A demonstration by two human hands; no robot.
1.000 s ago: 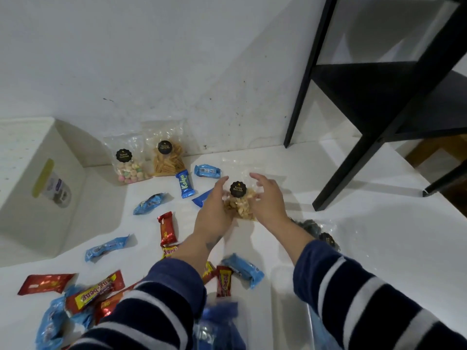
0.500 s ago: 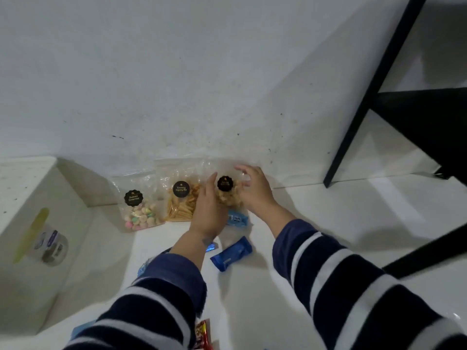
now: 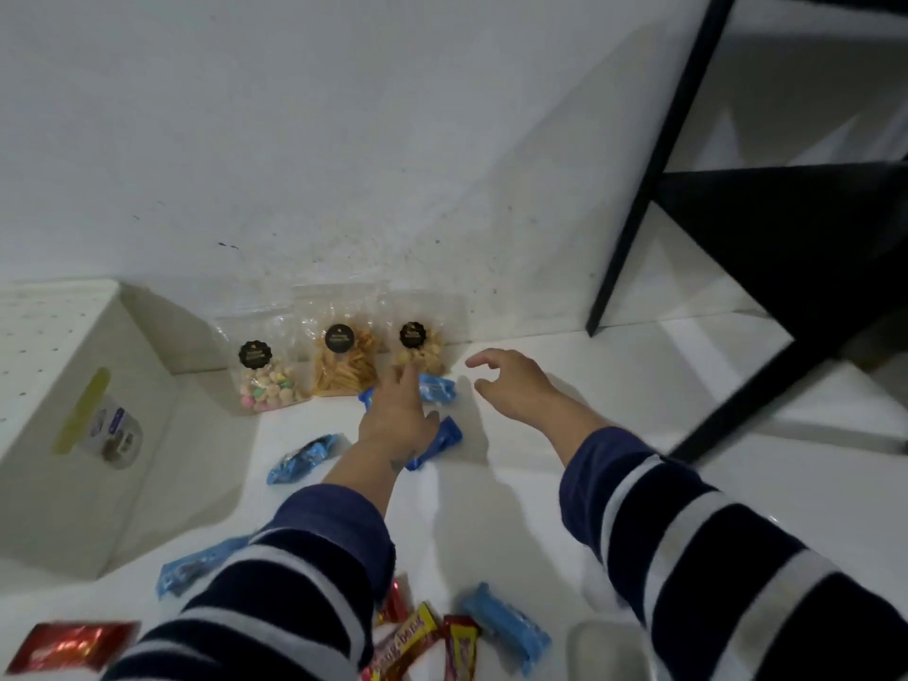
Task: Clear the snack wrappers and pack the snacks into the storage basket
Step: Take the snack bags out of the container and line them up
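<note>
Three clear snack bags lean against the wall in a row: pastel puffs point(image 3: 264, 373), yellow sticks point(image 3: 345, 357) and pale round snacks point(image 3: 419, 342), each with a black round label. My left hand point(image 3: 400, 412) is flat just below the third bag, fingertips near its base, holding nothing. My right hand point(image 3: 516, 388) hovers to the bag's right, fingers spread and empty. Blue wrapped bars point(image 3: 304, 457) point(image 3: 439, 388) lie around my left hand. The white storage basket point(image 3: 83, 435) stands at the left.
Red and yellow wrapped bars point(image 3: 422, 641) and more blue bars point(image 3: 506, 626) lie on the white floor near my sleeves. A red pack point(image 3: 73, 651) sits at lower left. A black table frame point(image 3: 737, 287) stands at the right. A clear lid edge point(image 3: 609, 651) shows at the bottom.
Both hands carried the round-snack bag to the wall, stood it beside the other two bags and let go. The hands have drawn back slightly.
</note>
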